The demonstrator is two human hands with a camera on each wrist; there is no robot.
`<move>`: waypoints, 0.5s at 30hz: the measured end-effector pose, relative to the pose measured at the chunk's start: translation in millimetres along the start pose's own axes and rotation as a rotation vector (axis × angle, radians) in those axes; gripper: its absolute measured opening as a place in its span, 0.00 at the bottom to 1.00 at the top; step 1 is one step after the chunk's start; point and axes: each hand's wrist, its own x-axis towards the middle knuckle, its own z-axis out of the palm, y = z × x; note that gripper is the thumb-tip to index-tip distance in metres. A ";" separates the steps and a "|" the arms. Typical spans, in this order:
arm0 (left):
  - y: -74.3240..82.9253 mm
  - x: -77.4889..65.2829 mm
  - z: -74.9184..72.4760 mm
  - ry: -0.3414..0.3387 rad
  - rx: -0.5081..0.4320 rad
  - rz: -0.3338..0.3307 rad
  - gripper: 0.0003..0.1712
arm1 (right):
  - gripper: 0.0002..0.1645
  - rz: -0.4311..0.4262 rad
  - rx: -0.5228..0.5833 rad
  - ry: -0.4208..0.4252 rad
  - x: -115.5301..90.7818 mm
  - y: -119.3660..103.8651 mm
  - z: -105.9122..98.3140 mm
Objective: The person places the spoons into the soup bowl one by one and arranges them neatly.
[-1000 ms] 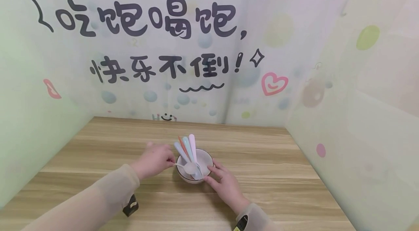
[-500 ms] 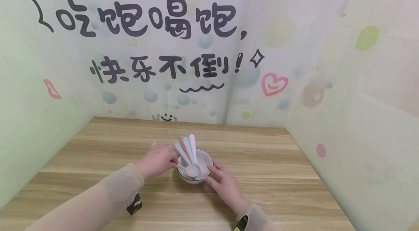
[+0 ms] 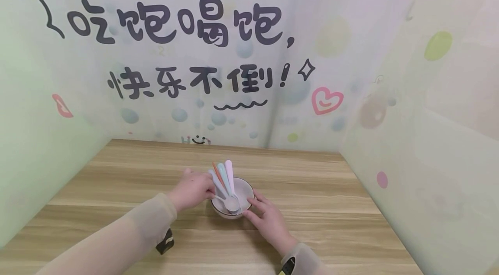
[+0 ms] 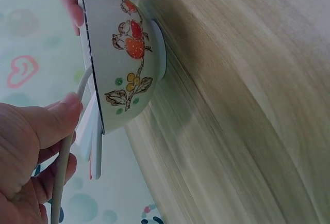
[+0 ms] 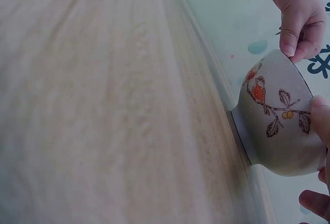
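In the head view, my left hand [image 3: 194,190] pinches the handle of a pale spoon [image 3: 232,205], whose scoop lies over the inside of a bowl. That spoon's long handle [image 4: 62,175] runs past my thumb and fingers in the left wrist view. The white bowl [image 3: 228,215] stands upright on the table, with a dark rim and red birds and leaves painted outside. At its right side my right hand [image 3: 270,222] holds the rim, thumb at the front and fingers farther back. Several other utensils lean in the bowl; a pink handle [image 3: 229,169] and an orange handle [image 3: 218,173] stick out.
The wood-grain table [image 3: 323,205] reaches back to a printed wall [image 3: 249,110] with large dark lettering. Pale side walls [image 3: 429,171] close it in at left and right. A dark device [image 3: 165,242] sits at my left wrist.
My left hand has moved slightly right, closer to the bowl, carrying the spoon; its scoop has shifted right over the bowl. The right hand and the bowl stay where they were.
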 end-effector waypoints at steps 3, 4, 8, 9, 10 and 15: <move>1.5 2.7 1.5 -0.011 -0.002 -0.003 0.05 | 0.31 -0.004 -0.001 0.005 -0.1 0.1 0.5; 1.9 3.4 1.9 -0.012 -0.001 0.000 0.05 | 0.31 -0.005 -0.002 0.006 -0.2 0.2 0.7; 2.9 5.5 4.1 -0.009 0.023 0.020 0.06 | 0.31 -0.008 0.000 0.008 -0.5 0.7 0.8; 3.2 5.7 4.4 -0.007 0.029 0.025 0.06 | 0.32 -0.009 0.001 0.008 -0.5 0.9 0.7; 3.6 5.9 4.6 -0.005 0.037 0.032 0.06 | 0.32 -0.010 0.001 0.007 -0.6 0.9 0.6; 6.0 6.7 4.6 -0.004 0.057 0.039 0.06 | 0.33 -0.014 0.001 0.007 -0.4 1.5 0.6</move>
